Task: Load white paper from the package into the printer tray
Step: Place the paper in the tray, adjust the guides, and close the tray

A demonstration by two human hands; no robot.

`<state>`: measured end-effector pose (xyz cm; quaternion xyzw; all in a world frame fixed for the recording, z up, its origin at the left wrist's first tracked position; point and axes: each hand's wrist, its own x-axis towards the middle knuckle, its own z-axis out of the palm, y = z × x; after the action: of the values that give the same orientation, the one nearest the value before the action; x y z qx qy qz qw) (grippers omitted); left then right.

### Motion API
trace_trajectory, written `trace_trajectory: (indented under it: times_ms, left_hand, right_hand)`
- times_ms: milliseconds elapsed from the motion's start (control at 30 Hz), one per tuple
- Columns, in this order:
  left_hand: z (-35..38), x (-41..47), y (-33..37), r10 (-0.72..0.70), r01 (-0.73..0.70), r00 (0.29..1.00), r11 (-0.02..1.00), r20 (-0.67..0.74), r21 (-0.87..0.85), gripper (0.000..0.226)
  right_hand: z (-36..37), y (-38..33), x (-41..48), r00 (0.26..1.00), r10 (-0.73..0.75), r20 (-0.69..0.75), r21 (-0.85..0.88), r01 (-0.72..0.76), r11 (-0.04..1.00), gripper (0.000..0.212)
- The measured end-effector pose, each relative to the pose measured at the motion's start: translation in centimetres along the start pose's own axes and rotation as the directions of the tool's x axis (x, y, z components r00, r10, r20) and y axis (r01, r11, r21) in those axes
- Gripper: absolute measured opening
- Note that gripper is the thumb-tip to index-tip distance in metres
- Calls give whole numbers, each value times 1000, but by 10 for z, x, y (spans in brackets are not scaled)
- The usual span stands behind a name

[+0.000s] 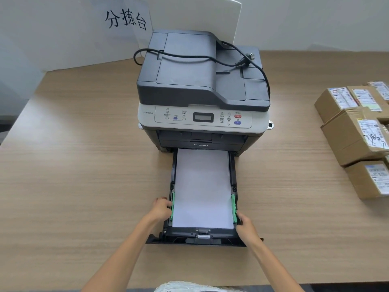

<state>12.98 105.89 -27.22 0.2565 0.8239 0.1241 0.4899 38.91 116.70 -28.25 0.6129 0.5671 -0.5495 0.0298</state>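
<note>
Head view: a grey and white printer [203, 89] stands on a wood-grain bench [84, 165], with its paper tray [202, 237] pulled out toward the person. A stack of white paper [203, 186] lies flat in the tray, its far end reaching under the printer body.

The left hand [161, 209] is at the tray's left side near the front, its fingers [168, 204] curled against the left green paper guide [172, 206]. The right hand [245, 225] is at the tray's right side, fingers [240, 218] curled over the tray wall beside the right green paper guide [233, 209]. Both hands are partly closed on the tray's edges at the guides; neither holds the paper itself. The paper lies between the two hands, with its long edges just inside the guides.

The printer's front reads "lenovo" and its control panel [203, 118] carries "M7615DNA" at the left, a small display, and red and blue buttons. A black power cord [210, 57] lies loose across the printer's lid, its plug resting on top.

Behind the printer a white board [126, 20] bears the handwritten characters "分拣台". At the right edge of the bench sit several cardboard boxes [355, 140] with shipping labels, their print too small to read.
</note>
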Motion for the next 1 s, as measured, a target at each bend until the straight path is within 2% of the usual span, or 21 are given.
trace_trajectory:
  times_ms: [67, 133, 200, 300, 433, 533, 600, 667, 733, 800, 867, 933, 1000]
  left_hand:
    - [-2, -1, -2, -5, 6, 1000, 1000, 27, -27, 43]
    - [-1, -2, -6, 4, -2, 999, 999, 33, -46, 58]
    - [2, -5, -5, 13, -12, 1000, 999, 23, -36, 56]
    - [4, -9, -2, 48, -47, 999, 995, 0, 84, 43]
    - [5, -10, -8, 128, -111, 990, 969, -65, 221, 60]
    - [0, -16, -16, 202, -193, 962, 979, -183, 65, 51]
    - [-9, -22, -25, 176, -202, 955, 976, -239, -87, 43]
    - [-17, -25, -37, 84, -126, 968, 977, -235, -170, 37]
    - [-24, -27, -50, -52, 22, 982, 986, -181, -168, 28]
    - [-31, -31, -62, -216, 202, 972, 968, -87, -149, 20]
    - [-34, -37, -72, -334, 336, 941, 921, 43, -199, 30]
    - [-34, -41, -81, -347, 385, 923, 858, 168, -342, 31]
    - [-35, -45, -83, -315, 381, 922, 840, 224, -386, 19]
  right_hand:
    - [-1, 1, 2, 1000, 0, 18, -1, 0, 1000, 61]
    - [-2, 0, 3, 1000, -10, 29, -7, 10, 1000, 61]
    - [-5, 0, 3, 999, -16, 44, -39, 18, 999, 61]
    - [-11, -1, 3, 996, -19, 85, -108, 28, 994, 60]
    - [-21, -7, 1, 993, -23, 115, -222, 48, 974, 56]
    - [-32, -7, -1, 995, -47, 86, -284, 69, 956, 49]
    - [-42, -2, -3, 996, -61, 67, -316, 79, 945, 43]
    - [-54, 7, -3, 998, -55, 40, -344, 65, 937, 36]
    - [-64, 16, -4, 1000, -24, 11, -369, 26, 929, 26]
    - [-71, 21, -8, 999, 40, 3, -388, -36, 921, 21]
    - [-75, 23, -15, 988, 150, 46, -382, -122, 916, 23]
    - [-77, 25, -19, 964, 241, 117, -362, -185, 914, 31]
    - [-78, 23, -21, 936, 302, 182, -372, -219, 902, 33]
